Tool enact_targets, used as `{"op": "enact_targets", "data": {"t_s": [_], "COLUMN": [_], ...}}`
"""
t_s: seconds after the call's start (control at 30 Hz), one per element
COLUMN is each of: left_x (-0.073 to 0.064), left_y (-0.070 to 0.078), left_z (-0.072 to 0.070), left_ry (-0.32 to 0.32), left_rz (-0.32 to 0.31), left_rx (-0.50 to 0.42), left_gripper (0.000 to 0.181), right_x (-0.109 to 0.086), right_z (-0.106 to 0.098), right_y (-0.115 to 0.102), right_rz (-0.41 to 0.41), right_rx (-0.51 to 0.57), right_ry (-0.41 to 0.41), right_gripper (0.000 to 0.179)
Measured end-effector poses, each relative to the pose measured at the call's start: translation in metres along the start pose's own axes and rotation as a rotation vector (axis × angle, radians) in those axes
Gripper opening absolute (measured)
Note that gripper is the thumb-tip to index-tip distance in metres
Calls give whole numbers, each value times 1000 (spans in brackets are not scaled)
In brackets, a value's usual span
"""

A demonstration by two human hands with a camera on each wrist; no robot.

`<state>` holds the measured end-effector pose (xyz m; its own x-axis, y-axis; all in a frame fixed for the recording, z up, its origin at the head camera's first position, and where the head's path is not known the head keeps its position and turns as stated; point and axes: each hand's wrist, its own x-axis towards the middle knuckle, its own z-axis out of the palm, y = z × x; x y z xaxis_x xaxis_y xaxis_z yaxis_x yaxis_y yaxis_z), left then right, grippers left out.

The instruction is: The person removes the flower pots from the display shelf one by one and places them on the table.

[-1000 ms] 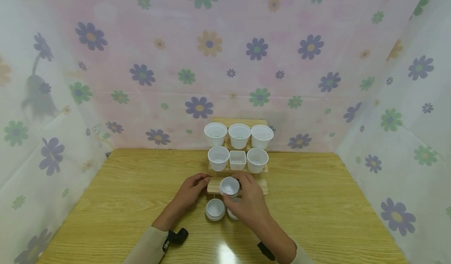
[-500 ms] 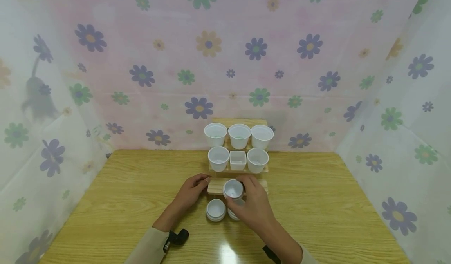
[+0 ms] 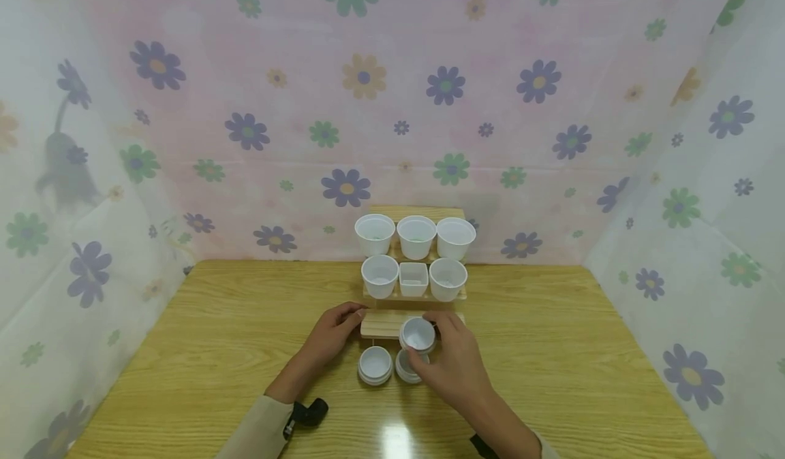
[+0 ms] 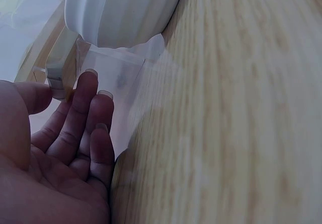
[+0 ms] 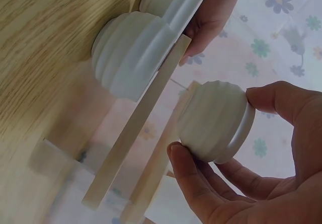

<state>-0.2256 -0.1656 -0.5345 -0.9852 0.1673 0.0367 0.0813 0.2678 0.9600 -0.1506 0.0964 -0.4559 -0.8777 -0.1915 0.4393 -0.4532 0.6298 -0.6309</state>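
Observation:
My right hand (image 3: pixel 456 363) pinches a small white ribbed pot (image 3: pixel 417 336) between thumb and fingers. In the head view this pot overlaps the front edge of the lowest board (image 3: pixel 383 324) of a tiered wooden stand. The right wrist view has the pot (image 5: pixel 216 121) upright in the fingertips, beside the boards. At the left end of that lowest board, my left hand (image 3: pixel 331 333) grips the wood; in the left wrist view its thumb and fingers lie on either side of the board end (image 4: pixel 61 65). Two similar pots (image 3: pixel 375 366) (image 3: pixel 407 369) stand on the table before the stand.
Three round white pots (image 3: pixel 417 238) fill the top tier. On the middle tier a square white pot (image 3: pixel 413 279) stands between two round ones (image 3: pixel 380 276) (image 3: pixel 448 279). Flower-printed cloth (image 3: pixel 392 91) surrounds the wooden table (image 3: pixel 245 323) at the back and sides.
My right hand has carried its pot to the right and slightly nearer along the lowest board, uncovering more of the right-hand pot on the table. The left hand stays put.

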Motion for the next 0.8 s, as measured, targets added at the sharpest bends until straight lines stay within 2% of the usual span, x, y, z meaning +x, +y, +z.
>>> {"op": "enact_targets", "data": {"t_s": [0.5,0.8], "left_x": [-1,-1], "left_y": [1,0], "left_z": [-1,0], "left_ry": [1,-16], "left_rz": [-9,4], "left_rx": [9,5], "left_gripper": [30,32], "right_x": [-9,-16], "right_z": [-5,-10], "right_y": [9,16], "right_rz": [-11,34], "right_rx": [-4,-30], "right_ry": [30,15], "right_gripper": [52,52]}}
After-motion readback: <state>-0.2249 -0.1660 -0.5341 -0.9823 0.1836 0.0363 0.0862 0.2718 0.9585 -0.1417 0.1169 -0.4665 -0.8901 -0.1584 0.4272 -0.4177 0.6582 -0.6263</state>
